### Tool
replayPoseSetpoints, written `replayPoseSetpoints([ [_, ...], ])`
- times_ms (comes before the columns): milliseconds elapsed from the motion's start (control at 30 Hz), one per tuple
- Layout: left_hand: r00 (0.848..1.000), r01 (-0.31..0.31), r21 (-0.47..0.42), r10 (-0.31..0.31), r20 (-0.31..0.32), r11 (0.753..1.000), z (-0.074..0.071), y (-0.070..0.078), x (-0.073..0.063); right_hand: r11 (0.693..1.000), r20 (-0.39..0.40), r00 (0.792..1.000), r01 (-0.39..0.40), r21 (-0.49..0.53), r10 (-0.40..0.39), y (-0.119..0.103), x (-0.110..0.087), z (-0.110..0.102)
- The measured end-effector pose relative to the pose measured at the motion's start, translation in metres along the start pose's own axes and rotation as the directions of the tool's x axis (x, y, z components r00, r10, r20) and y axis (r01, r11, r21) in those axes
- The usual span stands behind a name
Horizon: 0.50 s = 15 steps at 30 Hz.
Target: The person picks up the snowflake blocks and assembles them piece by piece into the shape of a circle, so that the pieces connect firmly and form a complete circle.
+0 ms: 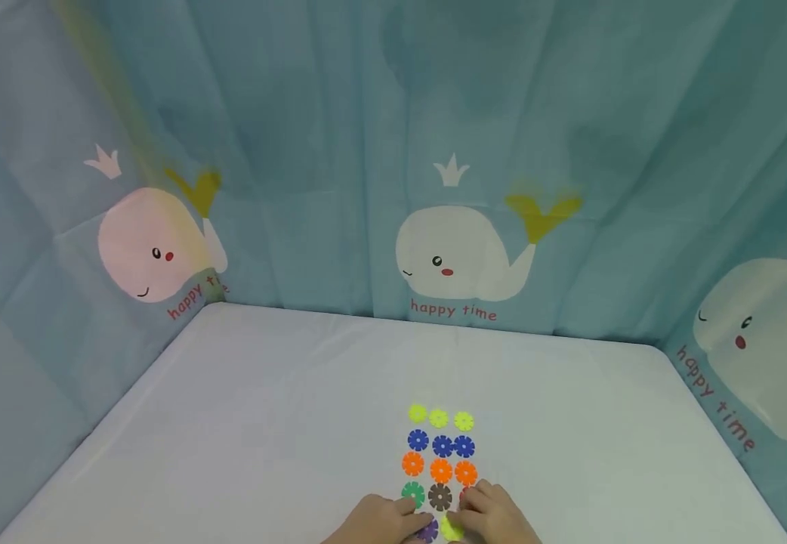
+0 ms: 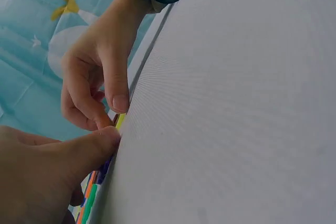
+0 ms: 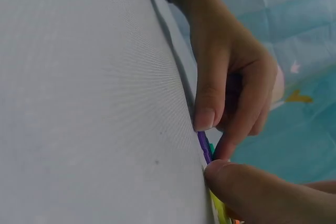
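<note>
Low in the head view, my left hand (image 1: 383, 520) pinches a purple notched plastic disc (image 1: 427, 531) between thumb and index finger. Opposite it, my right hand (image 1: 492, 515) has its thumb and index finger on a yellow notched disc (image 1: 451, 529). Both discs are near the table's front edge, partly covered by fingers. A thin purple edge (image 3: 203, 148) shows between the left thumb and index finger in the right wrist view. Just above lie a green disc (image 1: 413, 495), a brown disc (image 1: 439, 497) and a red disc (image 1: 464, 493), the red mostly behind the right hand.
Farther back on the white table (image 1: 285, 408) are rows of orange discs (image 1: 441, 471), blue discs (image 1: 442, 446) and yellow discs (image 1: 439, 418). A blue-green curtain (image 1: 298, 151) printed with whales surrounds the table's back and sides.
</note>
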State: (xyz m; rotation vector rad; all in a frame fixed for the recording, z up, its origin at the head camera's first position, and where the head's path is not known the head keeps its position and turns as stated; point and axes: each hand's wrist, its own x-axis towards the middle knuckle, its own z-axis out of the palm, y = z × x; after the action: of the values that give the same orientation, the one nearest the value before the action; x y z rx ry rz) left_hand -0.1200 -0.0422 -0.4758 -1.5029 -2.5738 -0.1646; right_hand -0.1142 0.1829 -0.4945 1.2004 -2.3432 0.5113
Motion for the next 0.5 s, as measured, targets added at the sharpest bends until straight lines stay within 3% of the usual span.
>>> replayPoseSetpoints([
  [167,0.992,-0.064,0.05,0.069,-0.108,0.997,0.001,0.001,0.001,0.999,-0.05,0.999,0.016,0.034,-0.014,-0.005,0.0,-0.003],
  [333,0.993,-0.104,0.06,0.106,-0.044,0.993,-0.005,0.005,0.0,0.999,0.009,1.0,-0.008,0.045,0.007,-0.016,0.005,-0.004],
  [400,0.995,-0.103,0.04,0.102,0.009,0.994,-0.007,0.009,0.0,0.997,0.033,0.999,-0.034,0.072,0.031,-0.021,0.005,-0.004],
  [500,0.994,-0.112,0.051,0.112,-0.007,0.992,-0.005,0.013,-0.001,0.989,0.046,0.996,-0.079,0.126,0.074,-0.025,0.002,-0.003],
])
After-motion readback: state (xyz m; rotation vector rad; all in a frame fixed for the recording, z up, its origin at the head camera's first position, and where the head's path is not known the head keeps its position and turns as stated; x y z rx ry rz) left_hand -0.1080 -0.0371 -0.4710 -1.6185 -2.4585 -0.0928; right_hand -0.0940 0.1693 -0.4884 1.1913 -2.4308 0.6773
